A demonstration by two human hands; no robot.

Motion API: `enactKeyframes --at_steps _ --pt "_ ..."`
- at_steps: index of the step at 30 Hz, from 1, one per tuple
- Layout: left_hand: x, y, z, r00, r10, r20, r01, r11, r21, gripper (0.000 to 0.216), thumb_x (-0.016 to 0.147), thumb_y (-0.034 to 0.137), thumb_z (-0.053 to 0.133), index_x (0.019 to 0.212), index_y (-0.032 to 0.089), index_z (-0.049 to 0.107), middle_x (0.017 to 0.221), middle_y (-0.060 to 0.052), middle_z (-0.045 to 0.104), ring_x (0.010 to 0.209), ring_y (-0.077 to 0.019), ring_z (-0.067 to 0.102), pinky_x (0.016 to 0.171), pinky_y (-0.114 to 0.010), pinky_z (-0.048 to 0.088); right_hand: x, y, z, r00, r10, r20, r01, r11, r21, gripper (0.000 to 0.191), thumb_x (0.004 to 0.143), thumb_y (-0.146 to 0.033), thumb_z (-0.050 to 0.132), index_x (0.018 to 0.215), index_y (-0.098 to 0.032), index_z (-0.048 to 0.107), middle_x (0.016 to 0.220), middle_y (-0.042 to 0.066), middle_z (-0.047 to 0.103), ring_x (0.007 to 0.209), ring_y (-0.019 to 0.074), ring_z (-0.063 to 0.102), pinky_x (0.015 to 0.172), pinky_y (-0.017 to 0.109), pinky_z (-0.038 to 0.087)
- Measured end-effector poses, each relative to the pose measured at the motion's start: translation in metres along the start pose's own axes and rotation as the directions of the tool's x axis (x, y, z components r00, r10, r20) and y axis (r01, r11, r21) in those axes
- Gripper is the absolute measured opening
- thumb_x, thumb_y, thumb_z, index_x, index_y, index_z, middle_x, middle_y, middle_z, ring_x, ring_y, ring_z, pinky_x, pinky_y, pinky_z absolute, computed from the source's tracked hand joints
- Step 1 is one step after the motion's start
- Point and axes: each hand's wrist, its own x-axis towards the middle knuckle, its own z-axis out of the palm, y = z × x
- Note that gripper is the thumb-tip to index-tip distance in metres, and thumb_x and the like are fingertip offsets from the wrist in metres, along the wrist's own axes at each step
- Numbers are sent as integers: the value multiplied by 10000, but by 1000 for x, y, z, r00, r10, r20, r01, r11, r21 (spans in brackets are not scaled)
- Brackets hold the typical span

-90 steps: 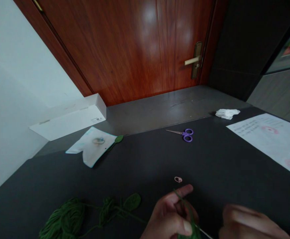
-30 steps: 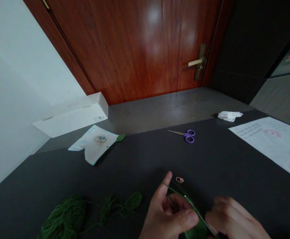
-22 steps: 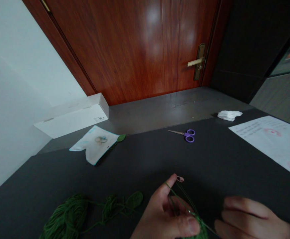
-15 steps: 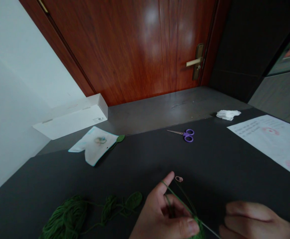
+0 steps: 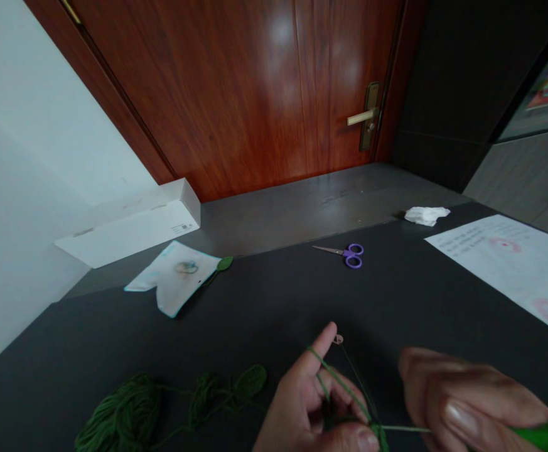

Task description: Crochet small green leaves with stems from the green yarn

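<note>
My left hand [image 5: 297, 405] is closed at the bottom middle, pinching a small piece of green crochet [image 5: 380, 436] between thumb and fingers. Green yarn [image 5: 344, 384] runs over its raised index finger down to the piece. My right hand [image 5: 466, 402], lower right, grips a crochet hook [image 5: 405, 429] with a thin metal shaft and a green handle. The hook's tip reaches the crochet, where its end is hidden. A pinkish stitch marker [image 5: 338, 339] shows just behind the left index fingertip.
A green yarn skein [image 5: 120, 414] and a crocheted green oval [image 5: 251, 380] lie at lower left. Beyond are a white packet [image 5: 179, 276], a green leaf [image 5: 225, 263], purple scissors [image 5: 353, 255], a white box [image 5: 132, 232], crumpled tissue [image 5: 427, 215] and a printed sheet [image 5: 513, 263].
My right hand has moved up and turned, so its thumb and the hook's green handle now show. The hook lies more level. The left hand has shifted slightly right.
</note>
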Motion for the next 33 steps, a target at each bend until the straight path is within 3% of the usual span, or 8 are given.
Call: enactKeyframes --at_steps 7,10,13,15,20,26,30,33 --pt "1 0 -2 999 -41 -13 40 997 -61 991 592 228 802 1414 74 270 733 -17 626 640 -113 504 629 -265 351 4 4 4 927 372 -56 -333 882 334 494 938 -379 404 509 -182 548 535 8 550 532 142 531 548 271 414" --pt "3 -5 -6 994 -106 1 106 987 -123 1003 548 258 843 1386 71 324 731 -23 637 639 -113 530 611 -253 358 6 3 3 996 90 -23 -87 990 111 467 953 -382 388 556 -197 548 552 1 553 554 145 535 553 277 410" --pt "5 -9 -9 987 -156 47 162 967 -195 977 501 278 873 1334 79 402 718 -21 646 594 -90 525 570 -231 350 5 2 0 967 -251 41 255 957 -136 387 954 -376 406 639 -214 561 557 -8 549 534 143 491 528 284 382" --pt "6 -11 -10 983 -158 91 176 955 -239 928 497 257 881 1300 89 445 727 -27 656 592 -84 535 572 -224 354 5 1 -3 958 -278 71 285 947 -147 365 955 -368 411 664 -217 571 569 -6 557 535 142 488 524 281 386" --pt "8 -16 -10 981 -96 166 141 949 -282 883 546 222 864 1317 129 444 748 -30 666 633 -96 579 611 -225 379 4 2 -1 996 69 50 -77 983 166 508 952 -421 380 538 -194 566 564 20 573 591 154 549 581 277 427" --pt "7 -16 -10 991 -16 130 46 972 -232 968 564 283 849 1382 115 359 720 -21 633 645 -112 552 630 -241 383 2 8 7 930 366 -42 -313 846 431 498 935 -408 394 521 -188 559 557 19 553 549 156 528 586 297 419" --pt "3 -10 -4 998 46 -45 -50 996 -75 990 623 294 802 1427 103 258 745 -12 596 652 -117 499 647 -258 385 1 5 5 999 24 -31 -23 999 28 458 964 -388 367 599 -204 573 569 20 565 571 159 529 552 283 401" --pt "2 -11 0 987 108 -121 -105 994 29 945 693 275 734 1451 134 190 754 -1 570 674 -135 492 686 -289 400 0 3 6 972 -233 42 235 927 -291 411 973 -375 336 673 -213 565 569 35 581 550 172 497 518 303 365"
